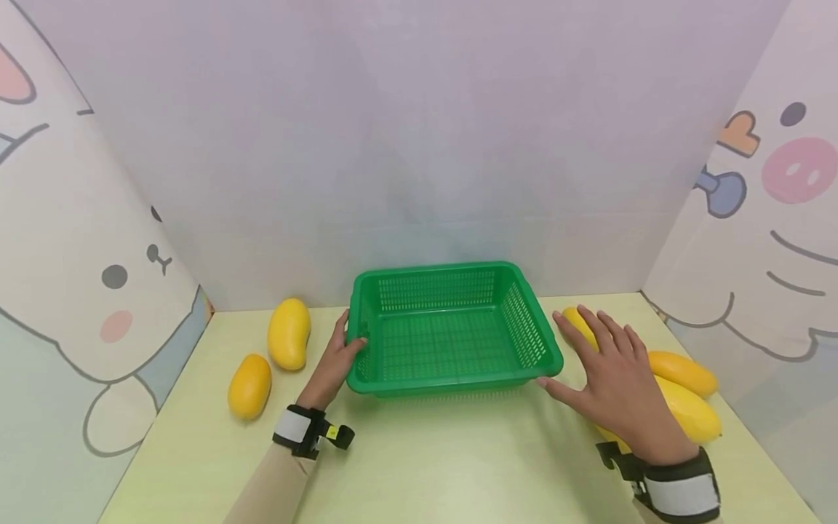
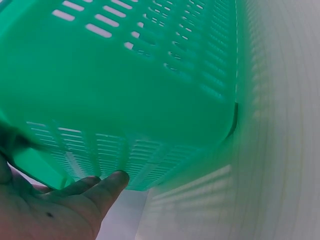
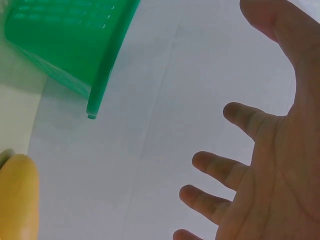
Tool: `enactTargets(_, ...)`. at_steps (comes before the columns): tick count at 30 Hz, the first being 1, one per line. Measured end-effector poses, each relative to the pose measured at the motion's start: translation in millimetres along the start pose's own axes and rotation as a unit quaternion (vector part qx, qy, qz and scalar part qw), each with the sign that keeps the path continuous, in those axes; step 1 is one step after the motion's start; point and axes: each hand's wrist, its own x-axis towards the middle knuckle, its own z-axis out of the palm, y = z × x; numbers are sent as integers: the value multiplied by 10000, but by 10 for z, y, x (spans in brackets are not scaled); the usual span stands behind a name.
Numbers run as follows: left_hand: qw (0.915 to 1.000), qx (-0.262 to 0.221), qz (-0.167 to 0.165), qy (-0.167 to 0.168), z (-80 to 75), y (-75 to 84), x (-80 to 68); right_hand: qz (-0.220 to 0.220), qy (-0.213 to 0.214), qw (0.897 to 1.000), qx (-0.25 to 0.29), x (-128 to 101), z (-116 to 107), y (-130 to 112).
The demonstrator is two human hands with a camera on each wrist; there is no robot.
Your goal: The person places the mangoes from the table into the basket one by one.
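Mangoes lie either side of the green basket [image 1: 452,327] on the bench [image 1: 445,466]. The left hand [image 1: 334,364] grips the basket's rim; the right hand [image 1: 615,386], fingers spread and holding nothing, hovers over three mangoes [image 1: 687,407].

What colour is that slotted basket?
Green; the basket shows best in the head view.

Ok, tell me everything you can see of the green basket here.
The green basket is a shallow rectangular tray of what looks like plastic, with slotted walls, a slotted floor and a rolled rim. It sits upright near the middle of the pale yellow table, close to the back wall, and nothing lies inside it. The left hand grips its left rim, thumb over the edge. The right hand hovers open beside its right corner, thumb close to the rim; contact is unclear.
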Motion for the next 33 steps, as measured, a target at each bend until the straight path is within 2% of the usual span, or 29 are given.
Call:
enactTargets(12,10000,46,-67,5,8,-12,22,28,-51,10000,-36,-17,15,24)
enactTargets(33,9999,108,-60,15,-12,5,8,405,-567,9974,-172,-174,90,199)
